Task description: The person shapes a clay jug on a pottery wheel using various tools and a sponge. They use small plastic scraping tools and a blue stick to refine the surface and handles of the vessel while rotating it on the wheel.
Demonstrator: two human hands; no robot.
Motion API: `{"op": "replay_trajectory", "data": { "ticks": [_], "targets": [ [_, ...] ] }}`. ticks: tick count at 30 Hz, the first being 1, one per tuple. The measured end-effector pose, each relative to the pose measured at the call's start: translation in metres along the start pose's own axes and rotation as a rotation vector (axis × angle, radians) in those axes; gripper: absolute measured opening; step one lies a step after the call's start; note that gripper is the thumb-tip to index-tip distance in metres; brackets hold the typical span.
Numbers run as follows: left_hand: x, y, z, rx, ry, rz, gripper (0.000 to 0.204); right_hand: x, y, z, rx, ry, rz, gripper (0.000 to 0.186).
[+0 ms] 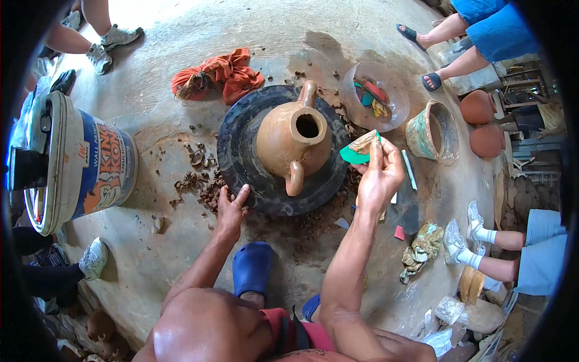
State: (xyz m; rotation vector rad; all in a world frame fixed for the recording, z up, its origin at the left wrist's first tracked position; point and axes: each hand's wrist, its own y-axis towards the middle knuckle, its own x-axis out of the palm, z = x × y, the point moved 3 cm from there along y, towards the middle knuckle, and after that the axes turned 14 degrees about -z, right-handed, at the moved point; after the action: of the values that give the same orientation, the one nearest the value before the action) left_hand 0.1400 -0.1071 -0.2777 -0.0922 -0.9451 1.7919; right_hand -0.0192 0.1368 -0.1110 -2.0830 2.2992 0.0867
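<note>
A brown clay pot (283, 145) with a round neck opening and two loop handles stands upright on a dark round potter's wheel (238, 163). At the wheel's near left edge rests my left hand (231, 211), its thumb and fingers apart, holding nothing. My right hand (381, 176) pinches a flat green scraper (356, 155) with tan clay smeared on it, in the air to the right of the wheel and apart from the pot. Brown clay trimmings (208, 190) lie scattered around the wheel.
A clear plastic basin (398, 120) holds coloured scraps; a clay-stained bucket (422, 133) stands beside it. An orange cloth (232, 75) lies beyond the wheel, a large paint bucket (102, 163) at left. A crumpled cloth (423, 247) and flat tools are at right. Several people's feet surround the area.
</note>
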Motion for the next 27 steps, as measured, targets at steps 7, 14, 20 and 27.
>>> {"op": "replay_trajectory", "data": {
  "ticks": [7,14,20,27],
  "targets": [
    [0.001,-0.005,-0.003,-0.014,0.031,-0.021,0.05,0.026,-0.014,-0.014,-0.901,-0.724,-0.286,0.032],
    [0.001,-0.009,-0.007,-0.023,-0.004,-0.087,0.063,0.02,-0.058,0.048,-0.866,-0.745,-0.232,0.029],
    [-0.011,-0.002,0.001,-0.033,0.017,-0.141,0.052,-0.001,-0.025,0.04,-0.76,-0.592,-0.139,0.025],
    [-0.032,0.036,0.031,0.003,0.091,-0.003,0.031,0.016,0.036,0.038,-0.705,-0.363,-0.347,0.03]
  ]
}}
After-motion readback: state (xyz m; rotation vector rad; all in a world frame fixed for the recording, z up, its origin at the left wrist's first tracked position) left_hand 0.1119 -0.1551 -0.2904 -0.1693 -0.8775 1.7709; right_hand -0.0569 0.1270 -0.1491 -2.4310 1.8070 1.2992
